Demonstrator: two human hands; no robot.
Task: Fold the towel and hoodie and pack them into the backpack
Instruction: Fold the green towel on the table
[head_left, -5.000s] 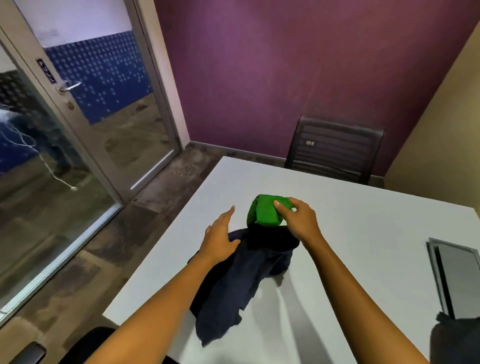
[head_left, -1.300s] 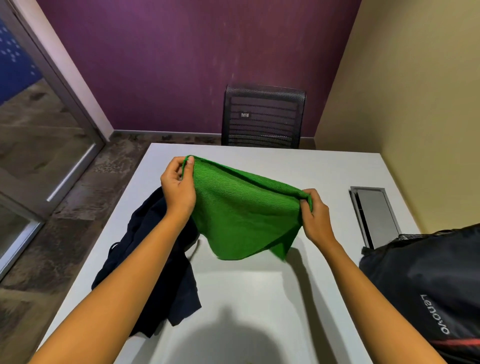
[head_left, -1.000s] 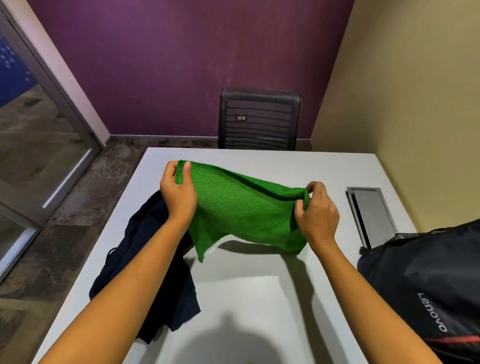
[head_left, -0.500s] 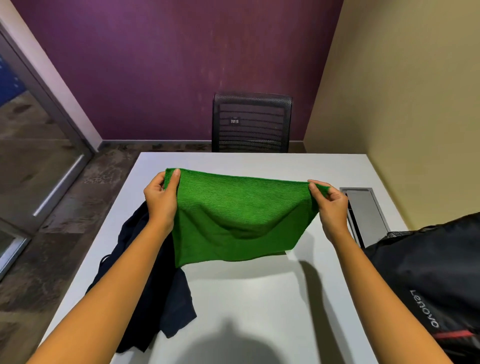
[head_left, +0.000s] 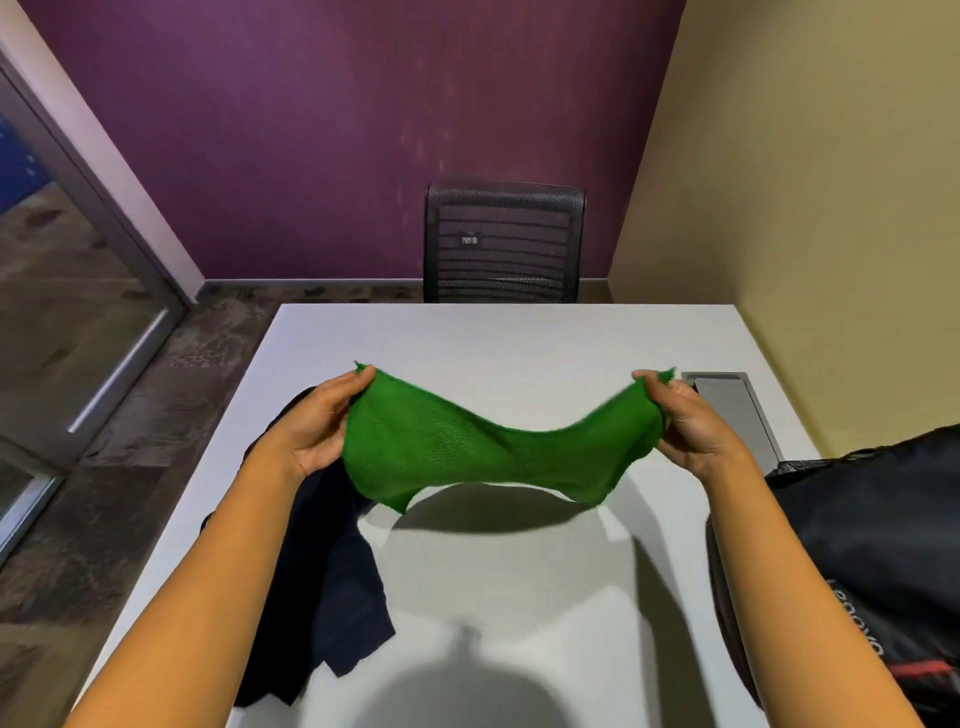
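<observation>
Green towel (head_left: 488, 452), hanging flat a moment ago, is now swung level above the table (head_left: 519, 571), its corners pinched by left hand (head_left: 317, 426) and right hand (head_left: 691, 431); laying down for folding seems imminent.

Purple wall (head_left: 363, 130) straight ahead, tan wall (head_left: 805, 208) closing in on the right. Black mesh chair (head_left: 503, 244) sits tucked at the far edge of the white table (head_left: 519, 338). Grey hatch (head_left: 737, 410) set into the tabletop. Glass door (head_left: 67, 322) left, mottled brown floor (head_left: 156, 415) below.
</observation>
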